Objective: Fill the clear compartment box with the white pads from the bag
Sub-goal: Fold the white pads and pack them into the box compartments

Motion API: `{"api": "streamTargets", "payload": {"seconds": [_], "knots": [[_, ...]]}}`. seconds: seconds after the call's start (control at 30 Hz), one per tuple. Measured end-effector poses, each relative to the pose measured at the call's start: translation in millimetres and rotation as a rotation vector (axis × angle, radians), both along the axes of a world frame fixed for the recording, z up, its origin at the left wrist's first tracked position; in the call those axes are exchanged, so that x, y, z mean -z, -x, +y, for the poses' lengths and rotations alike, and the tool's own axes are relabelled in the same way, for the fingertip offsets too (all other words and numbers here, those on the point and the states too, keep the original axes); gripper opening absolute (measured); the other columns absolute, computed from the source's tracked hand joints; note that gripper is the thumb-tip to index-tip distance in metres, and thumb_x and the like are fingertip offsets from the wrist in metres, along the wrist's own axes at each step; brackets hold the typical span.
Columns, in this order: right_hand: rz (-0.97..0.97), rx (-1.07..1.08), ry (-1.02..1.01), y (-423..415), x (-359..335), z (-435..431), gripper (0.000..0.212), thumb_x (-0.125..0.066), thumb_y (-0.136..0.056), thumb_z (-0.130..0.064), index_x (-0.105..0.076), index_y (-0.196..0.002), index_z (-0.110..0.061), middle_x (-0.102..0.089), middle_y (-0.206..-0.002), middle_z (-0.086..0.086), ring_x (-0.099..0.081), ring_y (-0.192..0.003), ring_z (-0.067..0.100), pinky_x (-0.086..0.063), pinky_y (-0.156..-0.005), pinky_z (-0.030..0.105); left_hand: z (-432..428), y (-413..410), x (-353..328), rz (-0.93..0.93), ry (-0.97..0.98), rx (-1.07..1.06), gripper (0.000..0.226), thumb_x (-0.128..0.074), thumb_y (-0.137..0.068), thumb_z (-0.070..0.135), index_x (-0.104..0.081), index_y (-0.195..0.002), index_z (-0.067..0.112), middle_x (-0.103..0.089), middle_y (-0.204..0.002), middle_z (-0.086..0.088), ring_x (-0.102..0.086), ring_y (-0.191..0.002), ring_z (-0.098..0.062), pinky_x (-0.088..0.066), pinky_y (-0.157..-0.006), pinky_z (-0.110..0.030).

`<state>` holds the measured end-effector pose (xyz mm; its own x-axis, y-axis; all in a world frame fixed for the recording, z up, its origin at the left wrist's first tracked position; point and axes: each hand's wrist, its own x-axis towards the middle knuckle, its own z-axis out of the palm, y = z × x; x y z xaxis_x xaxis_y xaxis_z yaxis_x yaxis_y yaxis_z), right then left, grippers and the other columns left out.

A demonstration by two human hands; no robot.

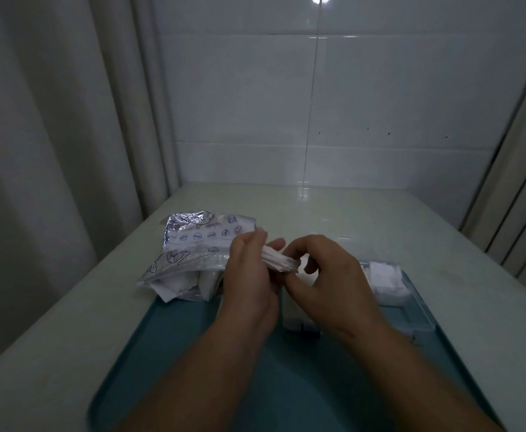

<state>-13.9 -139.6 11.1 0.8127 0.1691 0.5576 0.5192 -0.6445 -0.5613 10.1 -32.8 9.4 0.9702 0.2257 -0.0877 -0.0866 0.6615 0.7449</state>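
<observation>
Hands, two, left hand [249, 269] and right hand [327, 275] fingers both pinching one stack of white pads [279, 261], one bag [193, 251], one clear box [392, 294], one teal tray [174, 347], tabletop [364, 219].

The pads [279, 261] that I hold between my left hand [249, 275] and my right hand [327, 275] are plain white, and the pads [386, 280] already in the clear compartment box [417, 322] are the same white. The bag [199, 241] is clear and shiny, silver where the light falls on it, with small dark blue drawings in outline, round signs in a row and something like a fish. The tray [193, 353] under my hands is teal blue, the table [380, 219] is pale greenish white, and the wall tiles [380, 88] are glossy white.
</observation>
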Motion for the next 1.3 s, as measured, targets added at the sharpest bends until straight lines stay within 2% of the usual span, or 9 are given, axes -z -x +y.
{"api": "streamTargets", "payload": {"seconds": [0.13, 0.33, 0.47, 0.53, 0.63, 0.73, 0.83, 0.97, 1.3], "knots": [[-0.045, 0.004, 0.059, -3.4, 3.9, -0.3, 0.026, -0.074, -0.079, -0.025, -0.057, -0.096, -0.035, -0.054, -0.093, -0.02, -0.048, -0.081, -0.008, -0.034, -0.068, 0.005, 0.0, -1.4, 0.0, 0.039, 0.035, -0.027, 0.038, -0.051, -0.098, 0.035, -0.059, -0.08, 0.003, -0.07, -0.089, -0.013, -0.069, -0.072, -0.021, -0.056, -0.057, -0.029], [-0.133, 0.067, 0.05, -2.1, 1.2, -2.4, 0.022, -0.076, -0.076, -0.011, -0.067, -0.094, -0.02, -0.052, -0.085, -0.016, -0.047, -0.069, -0.009, -0.038, -0.064, 0.001, 2.7, 1.0, -3.1, -0.019, 0.236, 0.097, 0.051, -0.064, -0.082, 0.05, -0.056, -0.115, 0.012, -0.061, -0.1, -0.013, -0.066, -0.083, -0.024, -0.057, -0.064, -0.036], [-0.122, 0.056, 0.049, -2.4, 2.2, -1.4, 0.026, -0.076, -0.078, -0.015, -0.063, -0.099, -0.026, -0.052, -0.087, -0.018, -0.049, -0.075, -0.008, -0.04, -0.066, 0.004, -1.9, 2.4, 2.6, -0.042, 0.236, 0.201, 0.08, -0.078, -0.063, 0.034, -0.047, -0.134, 0.011, -0.061, -0.096, -0.015, -0.065, -0.086, -0.027, -0.056, -0.072, -0.037], [-0.071, 0.025, 0.088, -1.2, 1.6, -0.7, 0.027, -0.072, -0.08, -0.024, -0.058, -0.101, -0.033, -0.056, -0.091, -0.017, -0.047, -0.08, 0.0, -0.037, -0.069, 0.009, -0.8, 2.6, 3.3, -0.032, 0.222, 0.208, 0.076, -0.076, -0.066, 0.026, -0.047, -0.133, 0.008, -0.064, -0.093, -0.017, -0.067, -0.081, -0.029, -0.057, -0.071, -0.038], [-0.115, -0.055, 0.147, 1.5, -1.5, -2.5, 0.026, -0.061, -0.075, -0.032, -0.057, -0.101, -0.034, -0.056, -0.095, -0.019, -0.046, -0.089, 0.004, -0.036, -0.078, 0.016, 5.0, 1.4, 0.6, -0.008, 0.258, 0.181, 0.03, -0.055, -0.085, 0.004, -0.055, -0.114, 0.013, -0.061, -0.085, -0.015, -0.061, -0.073, -0.025, -0.054, -0.067, -0.036], [-0.073, -0.087, 0.084, 2.5, -4.5, -9.0, 0.049, -0.06, -0.071, -0.031, -0.042, -0.115, -0.045, -0.043, -0.111, -0.034, -0.039, -0.109, -0.006, -0.029, -0.094, 0.016, 8.5, 1.4, 0.1, -0.054, 0.207, 0.19, 0.048, -0.039, -0.082, -0.014, -0.054, -0.116, 0.017, -0.057, -0.094, -0.017, -0.058, -0.07, -0.023, -0.051, -0.066, -0.035], [0.026, -0.109, 0.13, 0.9, -6.4, -16.9, 0.075, -0.071, -0.075, -0.038, -0.027, -0.133, -0.051, -0.032, -0.132, -0.033, -0.026, -0.129, -0.005, -0.02, -0.108, 0.024, 14.3, 2.7, 0.7, -0.101, 0.001, 0.285, 0.068, -0.053, -0.072, -0.019, -0.053, -0.126, 0.024, -0.057, -0.104, -0.018, -0.062, -0.076, -0.021, -0.052, -0.068, -0.034], [0.151, -0.156, 0.228, 2.8, -11.7, -22.0, 0.103, -0.079, -0.07, -0.041, -0.007, -0.143, -0.054, -0.023, -0.15, -0.027, -0.016, -0.14, 0.004, -0.017, -0.104, 0.02, 14.4, 5.1, 2.3, -0.117, -0.143, 0.438, 0.076, -0.065, -0.068, -0.012, -0.05, -0.132, 0.026, -0.065, -0.096, -0.018, -0.066, -0.075, -0.023, -0.055, -0.069, -0.037], [0.222, -0.185, 0.229, 1.5, -12.5, -23.9, 0.113, -0.082, -0.065, -0.044, 0.001, -0.138, -0.065, -0.029, -0.133, -0.028, -0.029, -0.131, 0.007, -0.043, -0.106, 0.04, 11.7, 11.6, 0.9, -0.175, -0.142, 0.627, 0.068, -0.058, -0.066, -0.009, -0.053, -0.129, 0.018, -0.065, -0.107, -0.018, -0.066, -0.082, -0.029, -0.057, -0.066, -0.037]]}}
